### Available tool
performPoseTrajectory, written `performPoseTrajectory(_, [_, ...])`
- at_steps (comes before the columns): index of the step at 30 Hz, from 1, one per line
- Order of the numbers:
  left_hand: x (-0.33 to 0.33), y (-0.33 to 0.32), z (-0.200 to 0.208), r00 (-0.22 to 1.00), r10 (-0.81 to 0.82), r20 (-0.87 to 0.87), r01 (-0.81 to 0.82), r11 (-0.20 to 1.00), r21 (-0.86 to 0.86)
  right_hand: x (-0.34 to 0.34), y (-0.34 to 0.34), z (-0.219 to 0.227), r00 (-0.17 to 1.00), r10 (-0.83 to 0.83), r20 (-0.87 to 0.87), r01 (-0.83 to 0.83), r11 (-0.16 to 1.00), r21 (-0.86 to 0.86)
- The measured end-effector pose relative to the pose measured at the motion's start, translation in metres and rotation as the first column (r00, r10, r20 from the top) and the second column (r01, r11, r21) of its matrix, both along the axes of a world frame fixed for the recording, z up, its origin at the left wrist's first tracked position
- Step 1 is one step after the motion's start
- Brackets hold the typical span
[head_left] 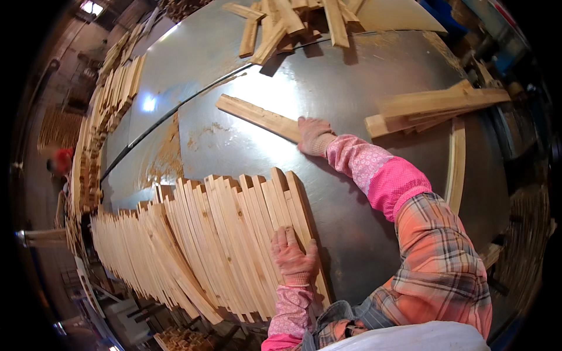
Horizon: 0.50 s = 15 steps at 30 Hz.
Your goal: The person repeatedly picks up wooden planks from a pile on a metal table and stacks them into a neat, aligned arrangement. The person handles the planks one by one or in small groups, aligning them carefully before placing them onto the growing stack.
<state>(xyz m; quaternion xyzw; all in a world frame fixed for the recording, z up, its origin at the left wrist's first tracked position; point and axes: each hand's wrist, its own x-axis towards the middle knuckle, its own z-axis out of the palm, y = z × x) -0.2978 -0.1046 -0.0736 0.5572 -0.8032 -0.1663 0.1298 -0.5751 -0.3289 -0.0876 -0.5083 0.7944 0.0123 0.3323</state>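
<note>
My right hand point(315, 136), in a pinkish work glove, grips the near end of a wooden strip point(257, 117) lying slantwise on the metal tabletop point(363, 76). The strip's far end points up and to the left. Below, my left hand point(294, 257), gloved the same way, lies with fingers stretched out on the right end of a long row of wooden strips point(228, 234) set side by side. Its palm rests against the outermost strips. A few strips in that row lie askew on top of the others.
Loose wooden pieces point(287, 23) are heaped at the far edge. At the right, a small stack of strips point(436, 108) lies above a single strip point(456, 164). More strips point(111, 99) line the left side. Sawdust point(167, 152) patches the metal; a dark seam point(170, 114) crosses it.
</note>
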Motion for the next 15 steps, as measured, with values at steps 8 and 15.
performPoseTrajectory(8, [-0.004, -0.002, -0.009, 0.996, -0.047, 0.071, 0.051, 0.997, -0.061, -0.106, -0.052, 0.169, 0.942, -0.210, 0.261, 0.332, 0.690, -0.643])
performPoseTrajectory(15, [-0.015, 0.003, 0.009, 0.996, 0.039, 0.077, -0.041, 0.999, 0.027, -0.208, -0.003, 0.072, 0.962, -0.251, -0.111, 0.215, 0.940, -0.265])
